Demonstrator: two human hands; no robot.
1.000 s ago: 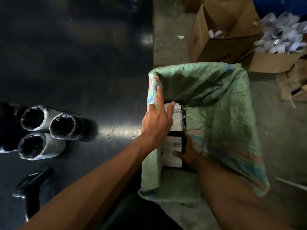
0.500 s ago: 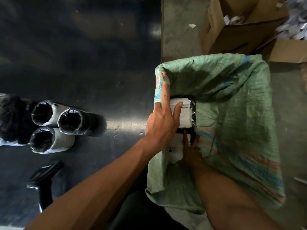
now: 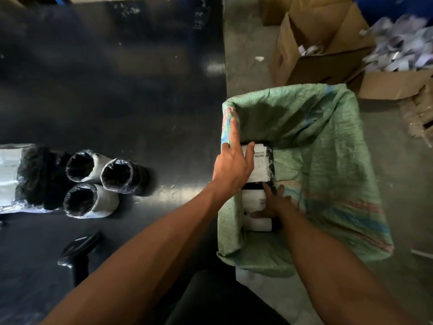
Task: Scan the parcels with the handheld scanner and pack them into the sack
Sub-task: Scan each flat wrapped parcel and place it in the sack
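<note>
My left hand (image 3: 233, 170) spread, pinning sack (image 3: 328, 146) rim open | right hand (image 3: 273, 202) flat, pressing parcel (image 3: 255, 207) inside sack | parcels soft, slick wrap; grip ends | three rolled parcels (image 3: 98, 184) and scanner (image 3: 77, 254) wait on bench (image 3: 117, 90)

Dim; table (image 3: 117, 90) glare; edges perhaps motion-blurred.

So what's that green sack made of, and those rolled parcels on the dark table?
The green sack looks like woven plastic, matte, with a fine weave and crumpled folds. The rolled parcels seem wrapped in thin plastic film, black and pale grey, glossy and wrinkled at the ends. What is inside cannot be told.
</note>
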